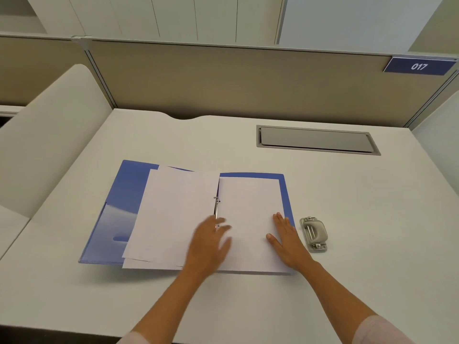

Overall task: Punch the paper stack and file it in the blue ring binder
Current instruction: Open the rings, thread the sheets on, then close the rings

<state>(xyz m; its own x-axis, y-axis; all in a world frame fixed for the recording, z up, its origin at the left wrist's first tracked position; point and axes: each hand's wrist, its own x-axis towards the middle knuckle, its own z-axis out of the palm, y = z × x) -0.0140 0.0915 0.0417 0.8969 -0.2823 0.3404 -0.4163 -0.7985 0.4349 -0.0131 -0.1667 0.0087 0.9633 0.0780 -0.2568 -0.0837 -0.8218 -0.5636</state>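
**Binder open on the bench, both grips released over the paper**

From my station I see the blue plastic ring binder (pixel 129 184) lying open and flat on the white bench (pixel 347 256). Its metal rings (pixel 216 207) stand at the spine. The white paper stack (pixel 248 202) lies on the binder's right half, with its left edge at the rings. A few loose white sheets (pixel 173 212) lie fanned and slightly askew over the left cover.

The right grip (pixel 285 237), a bare hand, lies flat on the stack near its right edge, fingers straight and pressing down, grasping nothing. The left grip (pixel 208 244) is over the lower ring with its fingers spread and relaxed. It is blurred, so I cannot tell whether it touches the paper.

A grey metal hole punch (pixel 314 234) sits on the bench just right of the binder. A grey cable hatch (pixel 315 140) is set into the bench further back.
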